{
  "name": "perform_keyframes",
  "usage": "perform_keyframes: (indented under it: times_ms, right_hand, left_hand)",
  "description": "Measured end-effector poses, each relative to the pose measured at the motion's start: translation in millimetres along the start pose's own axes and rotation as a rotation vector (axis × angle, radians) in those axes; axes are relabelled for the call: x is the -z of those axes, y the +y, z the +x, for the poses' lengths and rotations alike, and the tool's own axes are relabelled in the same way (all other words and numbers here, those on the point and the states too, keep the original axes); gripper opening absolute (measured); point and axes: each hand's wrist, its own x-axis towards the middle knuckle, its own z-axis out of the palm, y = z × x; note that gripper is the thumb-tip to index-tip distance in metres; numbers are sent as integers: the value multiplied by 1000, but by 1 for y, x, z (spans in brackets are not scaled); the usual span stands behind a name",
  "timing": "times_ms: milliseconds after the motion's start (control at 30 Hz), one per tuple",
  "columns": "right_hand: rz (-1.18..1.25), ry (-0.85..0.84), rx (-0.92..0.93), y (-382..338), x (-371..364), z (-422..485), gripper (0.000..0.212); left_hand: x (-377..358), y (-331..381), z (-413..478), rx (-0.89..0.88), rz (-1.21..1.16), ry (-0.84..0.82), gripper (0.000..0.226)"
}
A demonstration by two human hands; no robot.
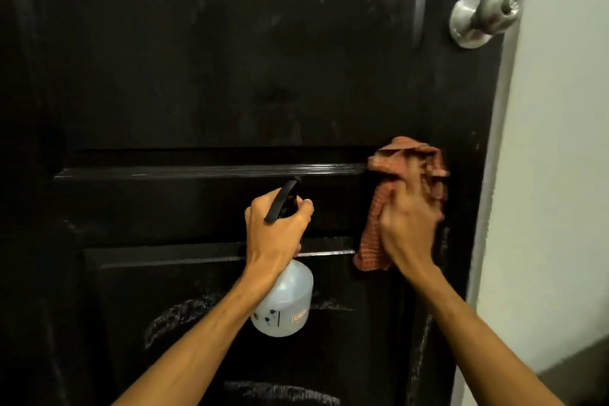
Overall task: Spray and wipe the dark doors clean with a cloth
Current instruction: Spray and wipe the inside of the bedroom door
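One door: big and dark [197, 76], it fills most of the view. A raised ledge [211, 171] runs across its middle. Pale streaks [184, 310] show low down near 6 o'clock, and cloudy marks sit up near 12 o'clock.
Wall: pale [560, 142], past the door's edge at 3 o'clock.
Spray bottle: see-through with a black top [286, 303], near 6 o'clock. It is held up in front of the door, with its nose pointing at the ledge.
Cloth: reddish and bunched up [372, 241], near 4 o'clock. It is pressed on the door where the ledge ends.
Left hand: its fingers [276, 231] are wrapped tight round the neck of the spray bottle.
Right hand: it clutches the cloth [408, 224] and pushes it on the door. It looks a bit blurry.
Knob: shiny metal [487, 15], at 2 o'clock, close to the door's edge.
What could go wrong: I think the low streaks may dry into marks if the cloth never gets there. A bunched cloth may just smear dirt around. Too much spray could drip down the door. A hard push might swing the door if it is not latched. The spray bottle could bump the ledge, since it is so near.
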Motion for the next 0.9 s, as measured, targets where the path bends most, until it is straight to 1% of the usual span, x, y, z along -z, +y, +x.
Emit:
perform_keyframes:
  times_ms: [67,100,133,200,233,267,367,400,433,467,533,567,633,667,800,900]
  right_hand:
    - [61,125,-183,-20,-13,0,40]
    - [62,130,-229,-39,-18,0,41]
    - [73,92,-215,-63,-24,-2,41]
    - [70,-12,-60,-100,-37,-11,37]
    - [60,-50,-2,-113,-41,-14,34]
    - [45,-70,19,-122,-42,-16,33]
    - [73,-78,-74,-151,-46,-18,32]
    - [74,-99,-39,-167,-49,-21,32]
    - [77,-132,56,-184,-53,-24,34]
    - [99,-179,192,-204,-58,-26,39]
    - [219,-260,433,-244,-67,-22,47]
    - [302,-265,492,-264,-70,-15,47]
    - [474,-223,519,-303,-79,0,44]
    - [516,-213,532,-322,-83,6,42]
    - [382,-301,704,-391,-102,19,32]
    - [303,-341,772,-404,-101,19,35]
  left_hand:
    - [23,-5,4,8,4,37,18]
    - [32,-7,6,17,10,53,19]
    - [47,-11,7,30,21,79,19]
    - [75,-18,9,62,47,129,23]
    - [91,-22,10,77,59,157,25]
    - [105,-27,11,90,67,188,26]
    - [149,-38,13,97,97,292,26]
    - [161,-41,14,90,104,316,26]
    - [172,-44,14,85,110,334,26]
    - [183,-46,15,85,116,352,26]
    - [206,-50,16,94,123,400,26]
    - [217,-51,16,96,128,431,26]
    - [239,-52,16,100,135,496,27]
    - [248,-52,15,99,137,524,26]
    - [285,-53,13,68,176,590,24]
    - [306,-53,8,57,191,621,21]
